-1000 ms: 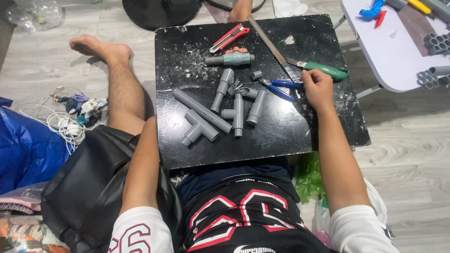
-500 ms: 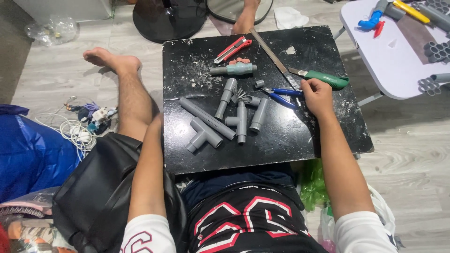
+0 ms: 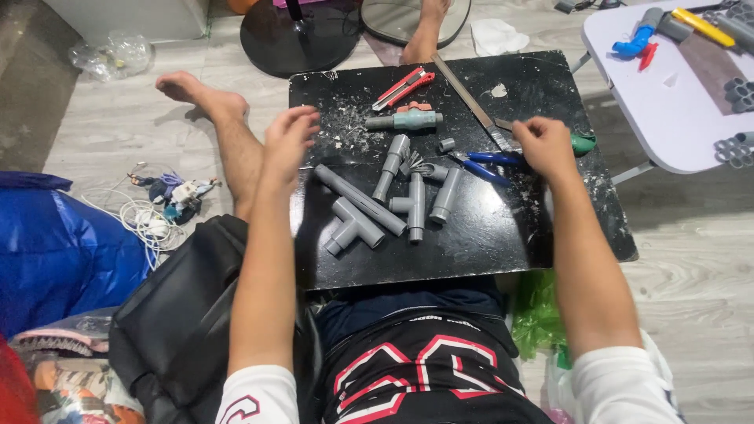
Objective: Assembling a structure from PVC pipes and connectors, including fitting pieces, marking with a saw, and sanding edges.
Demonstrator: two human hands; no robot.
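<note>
A black board (image 3: pixel 479 239) rests across my lap. On it lie grey pipe pieces: a long pipe (image 3: pixel 360 199), a tee fitting (image 3: pixel 351 228), a second tee (image 3: pixel 415 206) and a valve with a teal body (image 3: pixel 406 119). My left hand (image 3: pixel 287 143) hovers over the board's left edge, fingers apart and empty, nearest the long pipe. My right hand (image 3: pixel 543 146) sits with curled fingers at the board's right side. It meets the blue-handled pliers (image 3: pixel 485 163) and covers part of the green handle (image 3: pixel 583 143) of a hand saw (image 3: pixel 468 103); its grip is hidden.
A red utility knife (image 3: pixel 404 86) lies at the board's far side. A white table (image 3: pixel 677 118) with tools and pipe ends stands right. A fan base (image 3: pixel 302 38), my bare foot (image 3: pixel 196 96), cables (image 3: pixel 157 213), a blue bag (image 3: pixel 55 247) and black bag (image 3: pixel 169 334) lie left.
My left hand has come up from beside my body to above the board's left edge. The right hand stays by the pliers. The view has shifted down.
</note>
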